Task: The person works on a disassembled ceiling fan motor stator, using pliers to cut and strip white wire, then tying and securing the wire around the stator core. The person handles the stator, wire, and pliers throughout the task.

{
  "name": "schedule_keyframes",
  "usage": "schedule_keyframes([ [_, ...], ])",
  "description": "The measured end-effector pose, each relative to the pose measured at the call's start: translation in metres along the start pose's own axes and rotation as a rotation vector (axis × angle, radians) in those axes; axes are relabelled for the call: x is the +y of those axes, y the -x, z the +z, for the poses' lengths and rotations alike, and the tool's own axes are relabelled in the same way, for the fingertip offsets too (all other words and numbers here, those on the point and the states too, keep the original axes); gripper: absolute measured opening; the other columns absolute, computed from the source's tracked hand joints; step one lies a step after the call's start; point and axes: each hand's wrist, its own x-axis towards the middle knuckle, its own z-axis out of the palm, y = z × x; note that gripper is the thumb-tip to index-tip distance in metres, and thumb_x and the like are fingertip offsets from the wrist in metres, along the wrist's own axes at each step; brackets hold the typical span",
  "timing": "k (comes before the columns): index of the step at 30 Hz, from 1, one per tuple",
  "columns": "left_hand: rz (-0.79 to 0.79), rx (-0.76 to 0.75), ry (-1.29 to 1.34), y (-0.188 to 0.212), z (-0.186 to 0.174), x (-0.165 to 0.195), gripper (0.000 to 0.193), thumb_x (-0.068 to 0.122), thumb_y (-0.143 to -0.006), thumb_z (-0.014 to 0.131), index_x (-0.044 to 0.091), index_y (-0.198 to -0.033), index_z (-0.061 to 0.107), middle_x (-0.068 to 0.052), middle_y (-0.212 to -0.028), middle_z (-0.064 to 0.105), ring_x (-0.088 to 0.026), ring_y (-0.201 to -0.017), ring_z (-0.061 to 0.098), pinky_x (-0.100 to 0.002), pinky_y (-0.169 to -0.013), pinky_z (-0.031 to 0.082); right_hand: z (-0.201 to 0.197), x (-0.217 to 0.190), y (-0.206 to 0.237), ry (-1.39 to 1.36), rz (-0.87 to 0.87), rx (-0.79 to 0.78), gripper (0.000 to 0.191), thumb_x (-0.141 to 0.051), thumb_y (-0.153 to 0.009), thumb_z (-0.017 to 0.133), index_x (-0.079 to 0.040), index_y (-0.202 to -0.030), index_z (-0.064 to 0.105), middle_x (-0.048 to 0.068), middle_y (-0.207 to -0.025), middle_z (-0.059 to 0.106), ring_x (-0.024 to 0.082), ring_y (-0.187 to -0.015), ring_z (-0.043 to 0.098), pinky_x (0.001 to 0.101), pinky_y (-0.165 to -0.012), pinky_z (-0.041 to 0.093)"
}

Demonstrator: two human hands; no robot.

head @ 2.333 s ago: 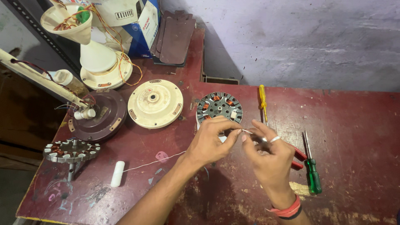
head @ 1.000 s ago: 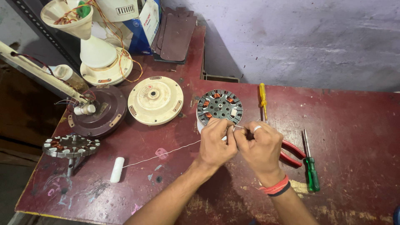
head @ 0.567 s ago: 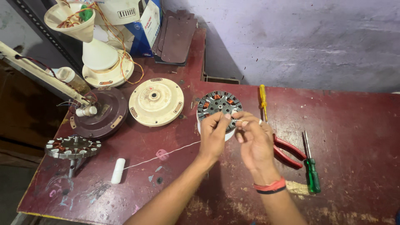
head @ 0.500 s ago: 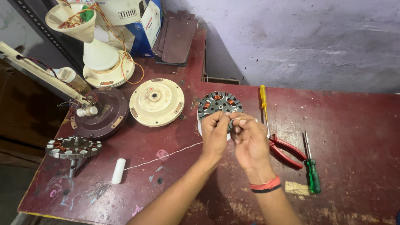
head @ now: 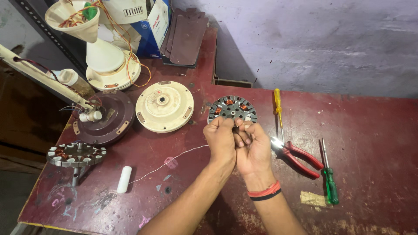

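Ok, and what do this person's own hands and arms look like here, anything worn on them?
Both forearms are bare, with no sleeves and no gloves in view. The right hand has two bands at the wrist: a red-orange thread band and a thin black band just below it. The left hand and its wrist carry nothing. Whether any finger wears a ring cannot be told now.

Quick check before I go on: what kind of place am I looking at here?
Most likely a small fan repair workbench. A wound stator lies by both hands, a cream motor cover sits left of it, and red-handled pliers and screwdrivers lie on the worn red table.
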Motion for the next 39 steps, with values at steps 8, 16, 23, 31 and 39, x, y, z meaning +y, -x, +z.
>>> schedule_keyframes([
  [8,-0.013,0.094,0.028,-0.003,0.003,-0.002,0.031,-0.011,-0.085,0.050,0.004,-0.059,0.042,-0.018,-0.059,0.061,-0.019,-0.037,0.052,-0.035,-0.032,0.041,0.001,-0.002,0.001,-0.016,0.007,0.044,0.002,0.001,-0.083,0.057,0.000,-0.081,0.056,0.014,-0.097,0.063,0.011,-0.065,0.044,0.0226,-0.060,0.040],
  [16,0.092,-0.207,-0.375,0.009,-0.013,0.011,0.028,0.011,-0.097,0.064,0.005,-0.071,0.058,-0.002,-0.062,0.061,-0.006,-0.050,0.053,-0.024,-0.043,0.039,0.003,-0.008,0.021,0.353,-0.294,-0.166,0.012,0.000,-0.089,0.054,0.002,-0.085,0.064,0.012,-0.096,0.067,0.013,-0.070,0.052,0.0275,-0.062,0.044],
  [23,0.172,-0.575,-0.783,0.009,-0.022,0.024,0.012,0.013,-0.096,0.070,0.003,-0.094,0.077,0.010,-0.065,0.053,0.000,-0.059,0.041,-0.022,-0.052,0.031,-0.009,-0.063,0.030,1.180,-0.518,-0.117,0.013,0.002,-0.089,0.060,0.002,-0.083,0.072,0.005,-0.098,0.069,0.006,-0.076,0.057,0.0208,-0.066,0.045],
  [31,0.100,-0.600,-0.895,0.009,-0.022,0.022,0.010,0.010,-0.093,0.073,0.003,-0.096,0.079,0.012,-0.060,0.045,0.000,-0.055,0.035,-0.023,-0.049,0.028,-0.024,-0.088,0.036,1.364,-0.390,-0.158,0.012,-0.004,-0.092,0.066,0.000,-0.093,0.077,0.004,-0.087,0.074,0.007,-0.077,0.064,0.0224,-0.068,0.050],
  [39,0.042,-0.553,-0.776,0.003,-0.032,0.023,0.015,0.015,-0.096,0.071,0.001,-0.097,0.075,0.012,-0.061,0.043,0.000,-0.056,0.033,-0.023,-0.049,0.026,-0.046,-0.155,0.058,2.172,-0.110,0.457,0.043,-0.024,-0.086,0.079,-0.015,-0.128,0.074,0.021,-0.093,0.077,0.030,-0.091,0.077,0.0412,-0.087,0.058],
])
